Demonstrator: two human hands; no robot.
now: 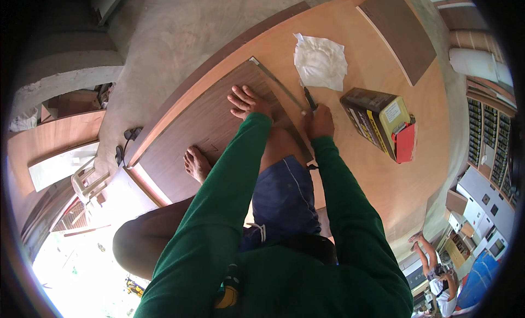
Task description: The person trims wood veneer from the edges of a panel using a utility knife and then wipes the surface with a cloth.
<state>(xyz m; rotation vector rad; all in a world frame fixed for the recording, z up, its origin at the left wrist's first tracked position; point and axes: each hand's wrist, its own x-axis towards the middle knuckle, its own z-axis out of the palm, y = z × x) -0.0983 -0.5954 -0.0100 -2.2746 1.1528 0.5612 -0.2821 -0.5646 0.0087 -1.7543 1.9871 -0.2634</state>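
My left hand [247,103] rests with spread fingers on a dark wood-grain board [213,121]. My right hand [321,121] is closed on a dark slim hand tool [309,96] beside the board's long right edge; its exact type is hard to make out. A narrow edge strip [273,80] runs along that edge. Above the tool lies crumpled white paper or cloth [320,62]. To the right of my right hand is a rectangular dark-and-yellow can [365,115] with a red object [404,145] against its end. My bare foot [197,163] is on the board, and my leg crosses it.
The large plywood sheet [415,181] extends under everything, with another brown board [396,41] at the upper right. A plastic chair [87,181] and sandals [131,134] are at the left. Another person [437,282] is at the lower right, near shelving and cabinets [486,203].
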